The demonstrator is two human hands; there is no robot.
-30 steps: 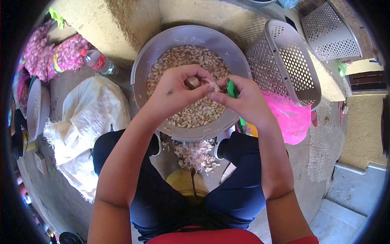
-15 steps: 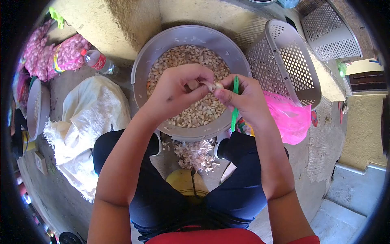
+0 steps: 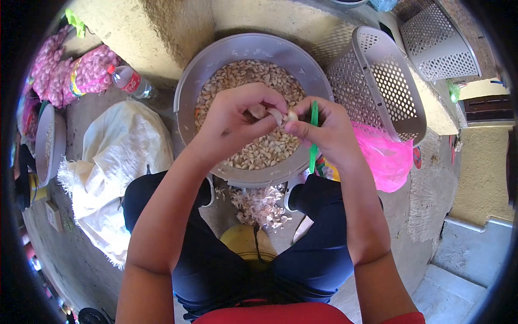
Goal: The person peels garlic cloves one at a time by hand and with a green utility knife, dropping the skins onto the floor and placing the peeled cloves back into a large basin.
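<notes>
My left hand [image 3: 243, 110] is closed over the basin, its thumb and forefinger pinching a pale strip of garlic skin [image 3: 277, 116], with more garlic tucked in the curled fingers. Touching it from the right, my right hand [image 3: 326, 128] pinches a garlic clove [image 3: 292, 116] between thumb and forefinger. That hand also keeps hold of a slim green knife [image 3: 313, 137], pointing downward; its blade cannot be made out. Below both hands stands a large grey basin [image 3: 186, 65] with many garlic cloves [image 3: 264, 148] in it.
Garlic peelings [image 3: 261, 205] lie on the floor between my feet. A perforated grey basket [image 3: 345, 70] and a pink plastic bag [image 3: 386, 162] stand right. Leftward are a white sack [image 3: 116, 162], a soda bottle [image 3: 131, 82] and pink net bags of garlic [image 3: 97, 67].
The skin strip between my fingers has drawn slightly away from the clove. The green knife has turned a little more upright. Both hands stay nearly in place.
</notes>
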